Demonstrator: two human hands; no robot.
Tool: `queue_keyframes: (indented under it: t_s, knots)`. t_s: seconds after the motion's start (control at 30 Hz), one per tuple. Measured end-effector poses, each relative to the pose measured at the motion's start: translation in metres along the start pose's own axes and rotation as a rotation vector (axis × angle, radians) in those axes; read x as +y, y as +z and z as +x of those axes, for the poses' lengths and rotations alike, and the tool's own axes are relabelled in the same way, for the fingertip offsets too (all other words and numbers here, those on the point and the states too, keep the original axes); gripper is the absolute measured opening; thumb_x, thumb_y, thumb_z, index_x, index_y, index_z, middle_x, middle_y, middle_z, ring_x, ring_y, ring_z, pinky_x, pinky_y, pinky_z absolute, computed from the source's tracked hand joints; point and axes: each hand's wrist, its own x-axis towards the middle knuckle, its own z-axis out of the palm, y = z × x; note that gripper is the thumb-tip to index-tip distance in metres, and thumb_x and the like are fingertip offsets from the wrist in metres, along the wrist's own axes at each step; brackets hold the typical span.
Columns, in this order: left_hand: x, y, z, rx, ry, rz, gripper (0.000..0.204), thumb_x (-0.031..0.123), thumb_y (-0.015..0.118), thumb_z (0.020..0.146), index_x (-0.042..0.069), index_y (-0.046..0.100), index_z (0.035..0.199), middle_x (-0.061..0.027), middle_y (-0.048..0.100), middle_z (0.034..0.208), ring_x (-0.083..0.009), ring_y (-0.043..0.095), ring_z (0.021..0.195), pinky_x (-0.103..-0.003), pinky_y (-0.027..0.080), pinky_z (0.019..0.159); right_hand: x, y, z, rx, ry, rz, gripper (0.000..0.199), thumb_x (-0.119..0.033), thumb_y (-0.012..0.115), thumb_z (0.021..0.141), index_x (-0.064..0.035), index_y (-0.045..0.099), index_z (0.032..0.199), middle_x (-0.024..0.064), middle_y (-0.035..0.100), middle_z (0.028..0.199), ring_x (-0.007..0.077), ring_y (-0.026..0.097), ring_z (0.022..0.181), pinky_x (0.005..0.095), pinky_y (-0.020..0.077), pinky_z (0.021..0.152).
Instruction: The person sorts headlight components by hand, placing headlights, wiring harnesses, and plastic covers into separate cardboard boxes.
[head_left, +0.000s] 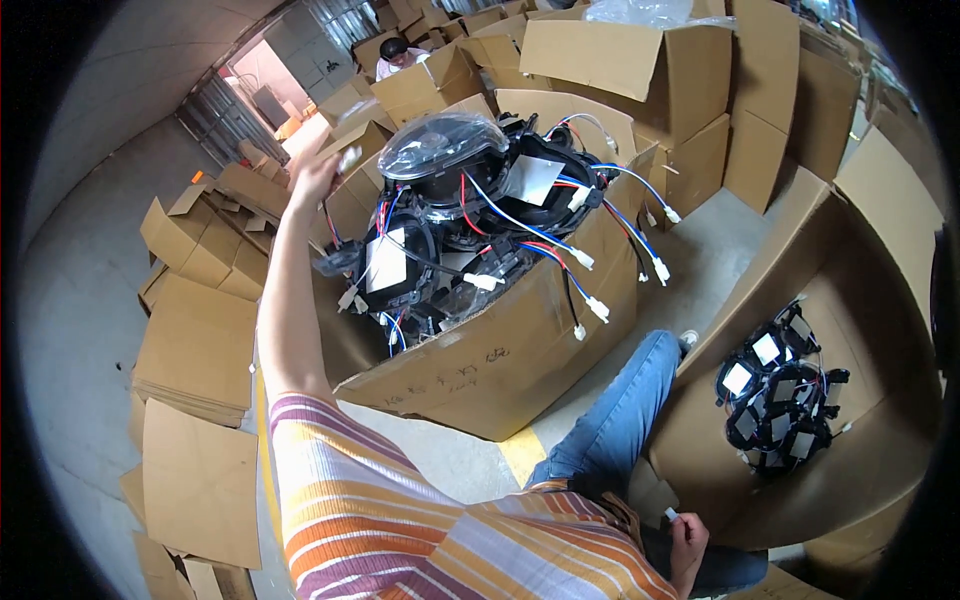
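Note:
My left hand (pixel 316 180) is raised at the far left of a big cardboard box (pixel 490 385). Its fingers are closed on a white plug connector (pixel 349 158), and wires hang below the hand toward a headlamp. The box is heaped with black headlamps (pixel 530 195), with red, blue, white and black wires ending in white plugs (pixel 582 258). On top lies a headlamp with a clear domed lens (pixel 440 145). Low at the right, by my hip, my right hand (pixel 688 545) is closed on a small white piece (pixel 671 514), whose kind I cannot make out.
An open cardboard box (pixel 860 430) at my right holds several headlamps (pixel 785 390). Flattened cardboard (pixel 195 345) is stacked along the left. More boxes (pixel 630 75) stand behind. Another person (pixel 397 60) is at the back. My leg (pixel 620 400) is between the two boxes.

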Motion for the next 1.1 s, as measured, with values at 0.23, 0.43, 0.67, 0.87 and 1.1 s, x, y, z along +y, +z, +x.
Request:
queue_keyframes:
  t_s: [0.23,0.43,0.67,0.87,1.1]
  knots:
    - [0.085,0.023,-0.034,-0.030,0.113,-0.205,0.039,0.039,0.044,0.080,0.004,0.055,0.094,-0.0033,0.055,0.080,-0.0123,0.050,0.075,-0.024,0.040,0.069,0.009,-0.004,-0.002,-0.010,0.096,0.044,0.008,-0.004,0.049,0.074,0.0006,0.048,0.067,0.0050,0.045,0.055,0.0105,0.042,0.051,0.0226,0.0330,0.047]
    - [0.309,0.087,-0.125,-0.416,0.955,0.146,0.043,0.041,0.047,0.077,0.003,0.053,0.098,-0.0062,0.053,0.093,-0.0119,0.048,0.081,-0.023,0.035,0.075,0.013,-0.014,0.003,-0.045,0.033,0.114,0.013,-0.010,0.052,0.074,0.0006,0.055,0.081,0.0126,0.054,0.067,0.0190,0.052,0.057,0.0268,0.0405,0.053]
    - [0.395,0.311,-0.333,-1.296,1.865,0.414,0.020,0.015,0.058,0.068,0.001,0.052,0.082,-0.0118,0.053,0.076,-0.0254,0.052,0.068,-0.032,0.044,0.059,0.031,-0.030,-0.041,0.122,0.296,0.245,0.013,-0.011,0.052,0.075,-0.0001,0.054,0.081,0.0121,0.055,0.068,0.0172,0.052,0.059,0.0262,0.0406,0.054]
    - [0.400,0.403,-0.329,-0.207,1.870,-0.420,0.036,0.020,0.064,0.066,0.006,0.052,0.097,-0.0117,0.049,0.103,-0.0254,0.045,0.098,-0.033,0.037,0.081,0.047,-0.044,-0.081,0.361,0.580,0.263,0.011,-0.010,0.052,0.074,-0.0005,0.054,0.080,0.0103,0.055,0.067,0.0158,0.052,0.060,0.0260,0.0409,0.055]
    - [0.427,0.476,-0.306,0.105,1.685,-0.124,0.052,0.013,0.060,0.067,0.004,0.037,0.113,-0.0149,0.034,0.118,-0.0313,0.034,0.109,-0.038,0.027,0.091,0.060,-0.055,-0.061,0.368,0.669,0.330,0.010,-0.008,0.053,0.074,-0.0010,0.055,0.080,0.0075,0.055,0.067,0.0135,0.048,0.056,0.0245,0.0396,0.053]
